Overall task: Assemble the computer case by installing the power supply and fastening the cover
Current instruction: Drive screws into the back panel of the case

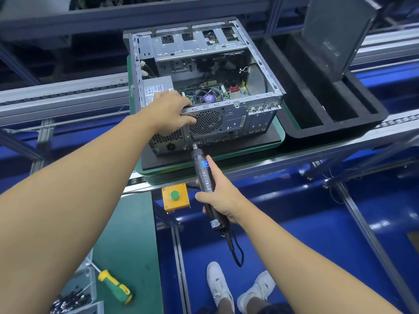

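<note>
An open computer case [235, 118] lies on its side on a green pallet [280, 138], its inside and motherboard showing. A grey power supply [156, 88] sits in its near left corner. My left hand [169, 112] grips the case's rear top edge over the power supply, thumb against the rear panel. My right hand [218, 196] holds a black electric screwdriver [204, 171], whose bit tip touches the rear panel beside the power supply's grille. The grey side cover [335, 32] leans upright at the back right.
A black foam tray [340, 125] with long slots lies right of the pallet on the conveyor. A yellow box with a green button [175, 196] is mounted below the rail. A green-and-yellow hand screwdriver [114, 286] and a bin of screws [70, 300] sit at the lower left.
</note>
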Available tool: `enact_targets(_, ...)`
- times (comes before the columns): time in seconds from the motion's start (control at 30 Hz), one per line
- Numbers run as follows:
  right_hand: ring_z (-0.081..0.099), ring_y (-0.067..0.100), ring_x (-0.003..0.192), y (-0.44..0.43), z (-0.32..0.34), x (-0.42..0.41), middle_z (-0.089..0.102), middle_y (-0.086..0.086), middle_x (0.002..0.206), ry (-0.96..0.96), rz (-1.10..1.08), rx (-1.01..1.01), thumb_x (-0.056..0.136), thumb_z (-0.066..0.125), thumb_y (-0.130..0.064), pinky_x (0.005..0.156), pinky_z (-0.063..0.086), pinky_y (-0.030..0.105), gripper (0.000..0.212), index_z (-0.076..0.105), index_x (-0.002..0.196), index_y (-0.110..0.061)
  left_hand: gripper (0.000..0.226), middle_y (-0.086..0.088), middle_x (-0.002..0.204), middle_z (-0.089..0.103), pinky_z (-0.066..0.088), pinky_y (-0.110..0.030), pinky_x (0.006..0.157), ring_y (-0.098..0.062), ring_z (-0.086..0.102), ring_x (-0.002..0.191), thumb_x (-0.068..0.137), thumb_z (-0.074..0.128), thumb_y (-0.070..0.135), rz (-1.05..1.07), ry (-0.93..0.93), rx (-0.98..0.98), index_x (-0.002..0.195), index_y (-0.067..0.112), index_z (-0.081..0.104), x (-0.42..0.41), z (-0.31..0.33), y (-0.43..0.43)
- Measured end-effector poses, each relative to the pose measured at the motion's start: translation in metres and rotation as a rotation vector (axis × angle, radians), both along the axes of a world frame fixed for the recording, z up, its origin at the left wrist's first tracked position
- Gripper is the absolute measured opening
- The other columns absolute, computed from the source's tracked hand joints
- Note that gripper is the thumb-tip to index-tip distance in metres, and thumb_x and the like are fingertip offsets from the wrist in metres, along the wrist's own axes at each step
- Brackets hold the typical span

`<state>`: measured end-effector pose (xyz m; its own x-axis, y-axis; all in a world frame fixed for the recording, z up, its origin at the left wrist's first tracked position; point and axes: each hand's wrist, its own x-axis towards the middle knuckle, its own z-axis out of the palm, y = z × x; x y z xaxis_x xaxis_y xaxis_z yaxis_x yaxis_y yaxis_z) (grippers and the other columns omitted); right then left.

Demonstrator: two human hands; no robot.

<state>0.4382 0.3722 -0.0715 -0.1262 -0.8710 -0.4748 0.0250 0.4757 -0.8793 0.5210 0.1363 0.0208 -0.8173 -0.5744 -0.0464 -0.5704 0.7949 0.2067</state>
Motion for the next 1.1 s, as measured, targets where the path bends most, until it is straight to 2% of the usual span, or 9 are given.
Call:
enact_targets(0.27,0.063,0.011,0.059,-0.004,0.001,-0.003,0.061,0.005,0.127,0.0,0.002,-0.014,0.087,0.071,-0.003,0.06,0.056,0.027,0.109,0.007,0.158,-0.057,0.025,0.007,0.076,0.042,0.027,-0.035,0.085,-0.022,0.039,0.09,0.095,0.06,0.047,0.001,0.025,0.002,0.095,0.023,0.052,-0.001,0.002,0.002)
enact_targets(0.53,0.066,0.021,0.085,-0.001,-0.001,-0.003,0.058,0.0,0.133,0.025,0.032,-0.002,0.087,0.075,-0.01,0.075,0.061,0.035,0.11,0.006,0.156,-0.06,0.026,0.006,0.074,0.043,0.028,-0.036,0.082,-0.023,0.041,0.086,0.094,0.06,0.049,-0.005,0.025,-0.012,0.091,0.024,0.052,-0.001,0.0,-0.001)
enact_targets(0.63,0.066,0.021,0.084,0.004,-0.005,-0.008,0.059,-0.003,0.132,0.027,0.048,-0.01,0.083,0.076,-0.015,0.076,0.061,0.036,0.11,0.008,0.154,-0.063,0.029,0.007,0.072,0.042,0.026,-0.035,0.08,-0.023,0.04,0.084,0.093,0.06,0.05,0.0,0.022,-0.043,0.089,0.022,0.051,-0.001,-0.001,-0.001)
enact_targets(0.77,0.066,0.015,0.07,0.018,-0.007,-0.026,0.063,-0.005,0.125,-0.01,0.068,-0.047,0.08,0.073,-0.014,0.065,0.058,0.03,0.107,0.013,0.154,-0.064,0.029,0.008,0.075,0.047,0.024,-0.036,0.093,-0.023,0.045,0.091,0.088,0.064,0.044,0.006,0.043,-0.098,0.085,0.017,0.054,0.0,-0.006,0.005)
enact_targets(0.8,0.066,0.015,0.067,0.021,-0.007,-0.033,0.064,-0.005,0.124,-0.014,0.068,-0.053,0.08,0.073,-0.013,0.064,0.057,0.03,0.107,0.015,0.153,-0.064,0.026,0.009,0.08,0.052,0.024,-0.038,0.099,-0.024,0.049,0.096,0.085,0.066,0.042,0.004,0.048,-0.101,0.092,0.019,0.056,0.001,-0.007,0.008)
enact_targets(0.87,0.066,0.018,0.064,0.026,-0.002,-0.051,0.066,-0.008,0.119,-0.022,0.055,-0.07,0.078,0.073,-0.015,0.063,0.057,0.031,0.105,0.018,0.151,-0.068,0.043,0.009,0.107,0.063,0.019,-0.042,0.113,-0.022,0.053,0.111,0.083,0.066,0.041,0.028,0.067,-0.057,0.12,0.022,0.056,-0.001,-0.006,0.014)
enact_targets(0.9,0.065,0.019,0.064,0.028,0.001,-0.061,0.067,-0.01,0.115,-0.029,0.048,-0.084,0.078,0.074,-0.016,0.062,0.057,0.032,0.104,0.019,0.149,-0.07,0.05,0.009,0.12,0.062,0.015,-0.043,0.116,-0.019,0.052,0.117,0.082,0.062,0.041,0.059,0.103,0.0,0.129,0.024,0.053,-0.002,-0.005,0.017)
enact_targets(0.97,0.063,0.02,0.064,0.031,0.009,-0.081,0.068,-0.013,0.109,-0.038,0.035,-0.123,0.078,0.075,-0.018,0.062,0.057,0.033,0.101,0.023,0.148,-0.07,0.048,0.011,0.126,0.06,0.015,-0.042,0.117,-0.014,0.051,0.12,0.082,0.051,0.039,0.139,0.24,0.073,0.128,0.027,0.055,-0.01,0.002,0.023)
enact_targets(1.1,0.058,0.024,0.066,0.035,0.025,-0.12,0.066,-0.001,0.109,-0.053,-0.01,-0.2,0.083,0.072,-0.01,0.059,0.054,0.036,0.096,0.03,0.15,-0.064,0.028,0.012,0.098,0.067,0.031,-0.04,0.102,-0.015,0.06,0.097,0.09,0.043,0.031,0.199,0.473,0.01,0.108,0.025,0.064,-0.052,0.02,0.04)
